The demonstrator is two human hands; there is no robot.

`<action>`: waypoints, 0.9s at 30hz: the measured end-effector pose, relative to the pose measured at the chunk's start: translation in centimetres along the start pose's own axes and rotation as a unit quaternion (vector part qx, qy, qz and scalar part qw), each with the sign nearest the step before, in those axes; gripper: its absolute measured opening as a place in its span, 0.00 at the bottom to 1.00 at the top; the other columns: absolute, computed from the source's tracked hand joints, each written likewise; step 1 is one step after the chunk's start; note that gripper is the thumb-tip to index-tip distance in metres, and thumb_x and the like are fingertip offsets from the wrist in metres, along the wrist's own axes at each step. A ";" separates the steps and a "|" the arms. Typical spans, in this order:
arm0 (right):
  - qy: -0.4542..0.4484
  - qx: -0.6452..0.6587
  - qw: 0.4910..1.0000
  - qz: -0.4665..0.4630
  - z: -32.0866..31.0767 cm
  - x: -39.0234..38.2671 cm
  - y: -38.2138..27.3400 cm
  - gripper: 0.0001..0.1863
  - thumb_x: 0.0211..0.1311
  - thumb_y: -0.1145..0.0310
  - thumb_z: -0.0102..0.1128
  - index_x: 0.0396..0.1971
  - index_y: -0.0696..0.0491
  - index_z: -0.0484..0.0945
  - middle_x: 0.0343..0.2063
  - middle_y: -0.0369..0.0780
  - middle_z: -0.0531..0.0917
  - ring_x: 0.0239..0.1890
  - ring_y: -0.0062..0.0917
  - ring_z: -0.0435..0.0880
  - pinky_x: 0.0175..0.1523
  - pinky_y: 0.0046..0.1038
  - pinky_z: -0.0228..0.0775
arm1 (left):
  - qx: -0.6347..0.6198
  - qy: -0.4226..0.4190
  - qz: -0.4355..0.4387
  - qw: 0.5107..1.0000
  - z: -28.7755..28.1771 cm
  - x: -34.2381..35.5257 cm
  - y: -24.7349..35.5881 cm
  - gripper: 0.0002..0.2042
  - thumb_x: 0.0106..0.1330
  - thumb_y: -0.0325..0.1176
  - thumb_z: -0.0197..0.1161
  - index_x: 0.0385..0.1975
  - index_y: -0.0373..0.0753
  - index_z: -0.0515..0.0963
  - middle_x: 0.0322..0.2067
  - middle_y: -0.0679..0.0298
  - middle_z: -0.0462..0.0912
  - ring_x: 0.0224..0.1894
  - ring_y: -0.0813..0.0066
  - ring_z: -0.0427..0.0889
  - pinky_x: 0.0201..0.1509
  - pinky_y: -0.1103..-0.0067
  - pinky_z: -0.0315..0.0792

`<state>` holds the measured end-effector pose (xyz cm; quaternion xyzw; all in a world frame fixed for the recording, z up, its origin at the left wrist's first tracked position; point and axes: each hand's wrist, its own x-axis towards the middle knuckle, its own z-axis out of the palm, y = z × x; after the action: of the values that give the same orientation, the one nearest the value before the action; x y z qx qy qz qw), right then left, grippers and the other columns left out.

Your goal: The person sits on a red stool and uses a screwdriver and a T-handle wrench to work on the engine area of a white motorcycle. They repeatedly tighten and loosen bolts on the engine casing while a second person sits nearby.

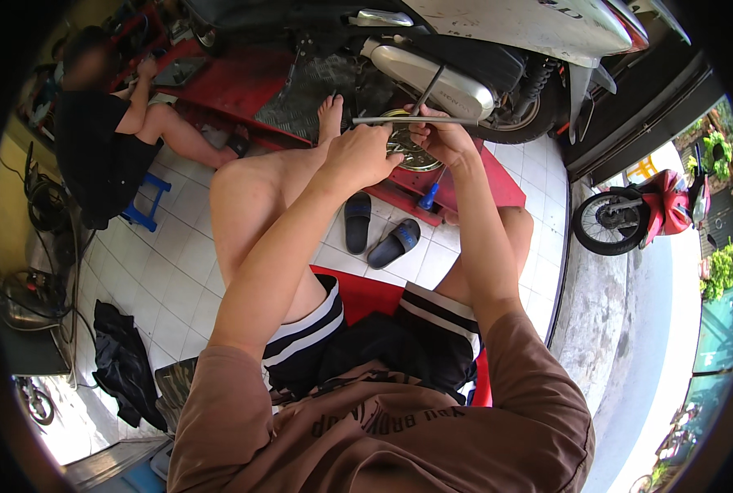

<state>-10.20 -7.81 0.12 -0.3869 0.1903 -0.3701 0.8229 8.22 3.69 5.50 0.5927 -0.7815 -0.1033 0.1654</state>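
I see the right hand (442,135) holding a T-shaped tool (406,120) above a round dish (418,169) at the red platform (504,185). The left hand (360,156) is beside the tool's left end; I can't tell if they touch. Black sandals (356,223) lie on white floor tiles (177,283), near a blue-handled screwdriver (429,195).

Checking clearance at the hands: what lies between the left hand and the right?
In the head view, a grey metal bar crosses the gap between left hand and right hand; part of a round gold-rimmed piece shows beneath.
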 end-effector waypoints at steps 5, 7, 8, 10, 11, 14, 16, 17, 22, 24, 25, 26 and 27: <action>0.093 -0.025 0.994 -0.046 1.2 0.2 0.6 0.12 0.65 0.63 0.55 0.39 0.57 0.76 0.22 0.30 0.71 0.23 0.14 0.64 0.28 0.18 0.59 | -0.128 0.101 0.092 0.982 -0.5 -0.2 1.5 0.26 0.59 0.40 0.61 0.58 0.43 0.69 0.23 0.58 0.82 0.35 0.58 0.81 0.64 0.64 0.57; 0.082 -0.018 0.995 -0.046 1.5 0.5 0.7 0.13 0.65 0.62 0.54 0.39 0.57 0.76 0.22 0.30 0.70 0.23 0.14 0.63 0.28 0.19 0.59 | -0.141 0.014 0.135 0.981 -0.8 -0.5 1.6 0.26 0.59 0.40 0.62 0.58 0.42 0.70 0.23 0.58 0.82 0.33 0.60 0.81 0.64 0.63 0.57; 0.054 -0.018 0.998 -0.039 1.2 0.3 0.4 0.14 0.65 0.61 0.54 0.39 0.57 0.75 0.22 0.30 0.70 0.23 0.14 0.63 0.28 0.18 0.58 | -0.183 -0.077 0.116 0.973 -0.7 -0.4 1.6 0.24 0.59 0.42 0.61 0.56 0.43 0.72 0.24 0.56 0.82 0.40 0.55 0.80 0.68 0.57 0.46; 0.013 -0.010 0.999 -0.038 0.8 0.2 0.2 0.16 0.66 0.59 0.52 0.41 0.58 0.75 0.21 0.29 0.68 0.24 0.14 0.61 0.29 0.17 0.56 | -0.052 -0.046 0.064 0.996 -0.8 -0.6 1.3 0.24 0.59 0.43 0.61 0.54 0.41 0.73 0.25 0.56 0.82 0.46 0.50 0.76 0.68 0.54 0.40; 0.012 -0.009 0.999 -0.038 0.5 0.3 0.2 0.16 0.66 0.59 0.52 0.42 0.58 0.75 0.21 0.29 0.68 0.24 0.14 0.61 0.29 0.17 0.56 | -0.019 -0.024 0.041 0.999 -0.9 -0.5 1.0 0.22 0.58 0.43 0.61 0.51 0.38 0.74 0.27 0.54 0.82 0.45 0.50 0.77 0.62 0.57 0.48; 0.068 -0.063 0.993 -0.069 1.6 0.1 0.5 0.17 0.67 0.60 0.51 0.43 0.60 0.74 0.21 0.30 0.68 0.24 0.14 0.61 0.29 0.17 0.57 | -0.038 0.067 0.028 0.997 -1.2 0.0 0.7 0.21 0.57 0.41 0.63 0.44 0.31 0.76 0.34 0.49 0.82 0.39 0.55 0.82 0.44 0.67 0.76; 0.092 -0.045 0.993 -0.062 1.7 0.4 0.9 0.16 0.67 0.61 0.51 0.44 0.60 0.73 0.21 0.30 0.69 0.24 0.14 0.61 0.30 0.17 0.57 | -0.108 0.068 0.071 0.989 -1.1 -0.3 1.0 0.23 0.57 0.41 0.63 0.50 0.35 0.74 0.31 0.52 0.82 0.39 0.56 0.82 0.52 0.63 0.65; 0.106 -0.038 0.992 -0.059 1.8 0.3 0.9 0.16 0.67 0.62 0.51 0.45 0.60 0.73 0.21 0.30 0.69 0.24 0.14 0.62 0.30 0.17 0.57 | -0.134 0.031 0.087 0.987 -0.8 -0.4 1.2 0.24 0.58 0.42 0.62 0.53 0.39 0.72 0.28 0.54 0.83 0.38 0.56 0.82 0.60 0.59 0.55; 0.067 -0.009 0.996 -0.058 0.8 -0.2 0.3 0.17 0.68 0.63 0.49 0.47 0.62 0.71 0.22 0.30 0.68 0.23 0.13 0.61 0.29 0.17 0.57 | -0.031 -0.015 0.026 0.999 -0.9 -0.5 0.8 0.26 0.58 0.38 0.62 0.56 0.38 0.69 0.37 0.50 0.81 0.41 0.52 0.81 0.50 0.63 0.71; 0.080 -0.025 0.995 -0.061 0.9 -0.3 0.4 0.17 0.68 0.63 0.49 0.47 0.62 0.72 0.22 0.30 0.68 0.23 0.14 0.61 0.30 0.17 0.57 | -0.051 0.043 0.016 0.998 -1.4 -0.6 1.2 0.26 0.58 0.38 0.62 0.57 0.37 0.68 0.39 0.50 0.81 0.42 0.52 0.81 0.48 0.64 0.74; 0.087 -0.034 0.994 -0.062 0.9 -0.3 0.3 0.17 0.68 0.63 0.49 0.46 0.62 0.72 0.22 0.30 0.68 0.23 0.14 0.61 0.30 0.17 0.57 | -0.083 0.051 0.038 0.995 -1.5 -0.6 1.5 0.26 0.58 0.39 0.61 0.57 0.39 0.69 0.37 0.50 0.81 0.42 0.52 0.81 0.50 0.63 0.71; 0.050 0.002 0.997 -0.061 1.5 -0.2 0.5 0.18 0.68 0.62 0.49 0.47 0.62 0.73 0.22 0.30 0.68 0.22 0.14 0.61 0.29 0.17 0.58 | -0.113 0.058 0.058 0.990 -1.9 -0.9 1.8 0.26 0.58 0.39 0.61 0.57 0.40 0.69 0.36 0.51 0.82 0.41 0.53 0.81 0.52 0.61 0.68; 0.086 -0.019 0.994 -0.066 2.1 -0.2 0.6 0.18 0.68 0.62 0.49 0.47 0.62 0.72 0.22 0.30 0.69 0.23 0.14 0.61 0.30 0.17 0.58 | -0.141 0.063 0.079 0.985 -2.3 -1.0 2.0 0.25 0.58 0.40 0.61 0.57 0.42 0.69 0.35 0.52 0.82 0.41 0.53 0.81 0.54 0.60 0.64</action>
<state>-8.81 -6.34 0.94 -0.3809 0.2417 -0.4518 0.7697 7.54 5.34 8.23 0.5054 -0.7912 -0.1619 0.3039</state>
